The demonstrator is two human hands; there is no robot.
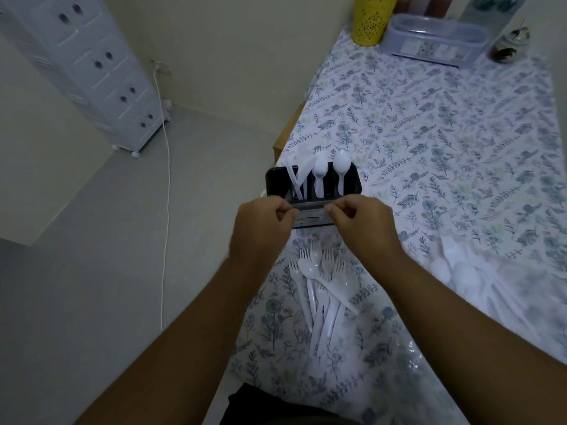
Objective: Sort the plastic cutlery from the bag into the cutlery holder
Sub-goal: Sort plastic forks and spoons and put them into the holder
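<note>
A black cutlery holder (pixel 349 179) stands near the table's left edge, with white knives, a fork and two spoons upright in its compartments. My left hand (pixel 260 228) and my right hand (pixel 362 222) both pinch the holder's near rim, one at each side. A loose pile of white plastic forks and spoons (pixel 322 286) lies on the floral tablecloth just below my hands. At the right, a clear plastic bag (pixel 466 271) holds more white cutlery, blurred.
At the table's far end stand a yellow perforated container (pixel 372 19), a clear lidded box (pixel 435 38) and a small jar (pixel 509 44). A white drawer unit (pixel 92 69) and a white cable (pixel 165 179) are on the floor to the left.
</note>
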